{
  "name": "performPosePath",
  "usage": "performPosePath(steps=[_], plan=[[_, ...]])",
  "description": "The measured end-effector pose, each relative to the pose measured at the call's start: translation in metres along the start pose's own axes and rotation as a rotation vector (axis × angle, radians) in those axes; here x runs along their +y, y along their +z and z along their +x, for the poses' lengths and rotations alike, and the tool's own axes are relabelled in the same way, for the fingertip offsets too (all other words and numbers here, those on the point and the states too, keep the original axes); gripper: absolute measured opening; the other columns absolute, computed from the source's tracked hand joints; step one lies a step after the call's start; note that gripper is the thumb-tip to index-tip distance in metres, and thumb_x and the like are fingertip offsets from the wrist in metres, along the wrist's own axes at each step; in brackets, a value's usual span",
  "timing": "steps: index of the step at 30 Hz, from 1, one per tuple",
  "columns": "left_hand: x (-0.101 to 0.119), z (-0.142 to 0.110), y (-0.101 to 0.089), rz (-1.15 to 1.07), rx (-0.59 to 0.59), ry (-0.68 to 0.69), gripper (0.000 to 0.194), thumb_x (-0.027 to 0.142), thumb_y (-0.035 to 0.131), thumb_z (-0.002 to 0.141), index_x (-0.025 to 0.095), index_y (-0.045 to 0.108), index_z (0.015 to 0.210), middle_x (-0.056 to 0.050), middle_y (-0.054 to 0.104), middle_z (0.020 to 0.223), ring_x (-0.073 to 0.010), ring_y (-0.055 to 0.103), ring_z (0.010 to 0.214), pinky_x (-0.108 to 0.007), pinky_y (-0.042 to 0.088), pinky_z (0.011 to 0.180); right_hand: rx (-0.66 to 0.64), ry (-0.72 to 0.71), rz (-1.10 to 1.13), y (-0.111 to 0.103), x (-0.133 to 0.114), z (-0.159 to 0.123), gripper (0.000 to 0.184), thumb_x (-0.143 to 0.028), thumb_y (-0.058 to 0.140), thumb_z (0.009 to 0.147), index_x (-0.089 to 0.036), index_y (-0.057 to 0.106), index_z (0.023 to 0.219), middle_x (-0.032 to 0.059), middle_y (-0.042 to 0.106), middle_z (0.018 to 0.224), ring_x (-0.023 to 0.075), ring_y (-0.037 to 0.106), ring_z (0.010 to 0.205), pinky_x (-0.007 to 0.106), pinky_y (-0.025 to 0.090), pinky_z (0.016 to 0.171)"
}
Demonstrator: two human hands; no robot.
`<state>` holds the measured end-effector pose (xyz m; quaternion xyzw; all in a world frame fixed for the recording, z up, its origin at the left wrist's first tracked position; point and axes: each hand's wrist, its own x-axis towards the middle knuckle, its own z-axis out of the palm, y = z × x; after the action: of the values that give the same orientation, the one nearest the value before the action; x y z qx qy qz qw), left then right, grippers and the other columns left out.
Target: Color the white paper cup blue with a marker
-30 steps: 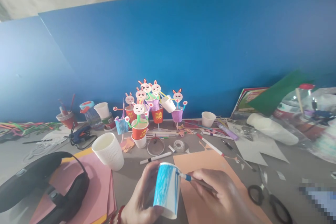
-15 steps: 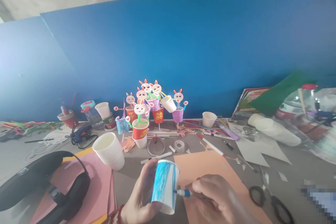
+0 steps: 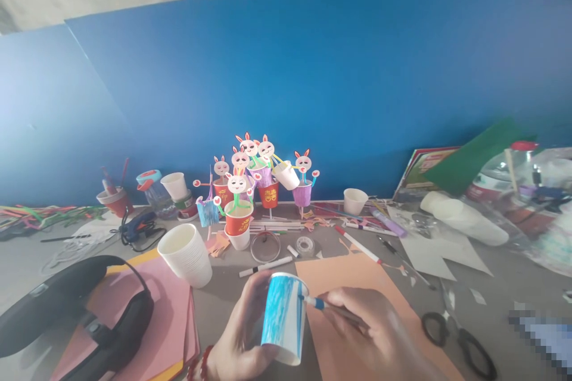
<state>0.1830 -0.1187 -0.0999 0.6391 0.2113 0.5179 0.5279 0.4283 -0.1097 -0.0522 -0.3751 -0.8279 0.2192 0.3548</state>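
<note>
My left hand (image 3: 243, 327) is closed around a paper cup (image 3: 281, 318), tilted over the table. Blue strokes cover much of the cup's side, with white strips left toward its right. In my right hand (image 3: 361, 321) is a blue marker (image 3: 333, 306), its tip touching the cup's side just below the rim. Part of the marker's barrel is hidden by my fingers. Under my right hand lies a sheet of orange paper (image 3: 348, 274). A capped white marker (image 3: 266, 266) rests behind the cup.
Stacked white paper cups (image 3: 190, 259) stand at left, beside pink paper (image 3: 167, 309) and a black headset-like object (image 3: 53, 309). Paper-cup rabbit figures (image 3: 239, 214) stand at the back. Scissors (image 3: 456, 330) lie at right, near a red marker (image 3: 360, 245) and a roll of tape (image 3: 305, 245).
My right hand has moved the marker's tip up along the cup's side, from about mid-height to near the rim. The left hand holds the cup almost in the same place.
</note>
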Motion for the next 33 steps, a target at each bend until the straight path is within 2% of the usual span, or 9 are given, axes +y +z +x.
performPosePath(steps=[4, 6, 12, 18, 21, 26, 29, 33], plan=[[-0.002, -0.001, -0.001, -0.013, 0.029, 0.013, 0.069, 0.049, 0.069, 0.085, 0.034, 0.04, 0.145, -0.012, 0.053, 0.137, -0.0351, 0.053, 0.125, -0.048, 0.042, 0.103, -0.046, -0.204, -0.093, -0.001, -0.002, -0.003, 0.02, -0.019, 0.047, 0.092, -0.023, 0.06, 0.077, -0.004, 0.054, 0.053, 0.0116, 0.048, 0.047, 0.022, 0.035, 0.05], [-0.003, -0.001, -0.003, -0.02, 0.032, 0.006, 0.068, 0.049, 0.069, 0.085, 0.035, 0.04, 0.145, -0.012, 0.052, 0.139, -0.0353, 0.051, 0.126, -0.047, 0.042, 0.103, -0.066, -0.249, -0.098, -0.002, -0.003, -0.004, 0.019, -0.018, 0.049, 0.091, -0.023, 0.061, 0.077, -0.0055, 0.048, 0.051, 0.0116, 0.045, 0.046, 0.022, 0.034, 0.05], [-0.006, -0.002, -0.005, 0.007, 0.053, -0.008, 0.068, 0.048, 0.07, 0.085, 0.036, 0.041, 0.145, -0.011, 0.051, 0.141, -0.0351, 0.05, 0.128, -0.046, 0.04, 0.105, -0.023, -0.184, -0.052, -0.003, -0.003, -0.003, 0.02, -0.02, 0.046, 0.094, -0.022, 0.061, 0.08, -0.0061, 0.047, 0.052, 0.0109, 0.041, 0.046, 0.022, 0.033, 0.048], [-0.007, -0.001, -0.002, 0.004, -0.027, 0.001, 0.068, 0.047, 0.067, 0.087, 0.034, 0.037, 0.147, -0.014, 0.052, 0.14, -0.0371, 0.05, 0.129, -0.05, 0.041, 0.105, -0.004, -0.08, -0.11, -0.002, -0.001, -0.001, 0.023, -0.023, 0.044, 0.099, -0.022, 0.059, 0.082, -0.0042, 0.055, 0.058, 0.0112, 0.046, 0.049, 0.022, 0.034, 0.049], [-0.01, -0.002, -0.004, 0.053, -0.016, -0.005, 0.068, 0.048, 0.067, 0.087, 0.032, 0.037, 0.146, -0.015, 0.053, 0.136, -0.0376, 0.053, 0.124, -0.052, 0.042, 0.103, -0.022, -0.15, -0.138, -0.002, -0.004, -0.001, 0.021, -0.02, 0.046, 0.096, -0.023, 0.058, 0.079, -0.0054, 0.053, 0.056, 0.011, 0.044, 0.047, 0.022, 0.034, 0.05], [-0.015, -0.006, -0.008, 0.089, 0.026, -0.02, 0.074, 0.049, 0.068, 0.085, 0.03, 0.034, 0.148, -0.017, 0.047, 0.142, -0.0409, 0.048, 0.129, -0.056, 0.039, 0.105, -0.077, -0.252, -0.125, -0.004, -0.007, -0.004, 0.016, -0.016, 0.05, 0.09, -0.024, 0.059, 0.079, -0.0061, 0.053, 0.054, 0.0112, 0.044, 0.049, 0.022, 0.035, 0.053], [-0.008, -0.002, -0.004, 0.072, 0.023, -0.007, 0.069, 0.05, 0.067, 0.086, 0.029, 0.038, 0.145, -0.016, 0.052, 0.136, -0.0378, 0.053, 0.123, -0.052, 0.043, 0.101, -0.053, -0.185, -0.112, -0.004, -0.005, -0.003, 0.018, -0.018, 0.048, 0.093, -0.023, 0.059, 0.079, -0.0058, 0.052, 0.053, 0.011, 0.043, 0.047, 0.022, 0.034, 0.05], [-0.002, 0.002, -0.001, 0.06, 0.011, 0.02, 0.066, 0.048, 0.066, 0.088, 0.033, 0.038, 0.145, -0.013, 0.053, 0.138, -0.0354, 0.052, 0.126, -0.048, 0.041, 0.105, -0.005, -0.081, -0.101, -0.003, -0.002, 0.0, 0.021, -0.021, 0.045, 0.097, -0.022, 0.061, 0.083, -0.0046, 0.056, 0.057, 0.011, 0.048, 0.048, 0.021, 0.035, 0.049]])
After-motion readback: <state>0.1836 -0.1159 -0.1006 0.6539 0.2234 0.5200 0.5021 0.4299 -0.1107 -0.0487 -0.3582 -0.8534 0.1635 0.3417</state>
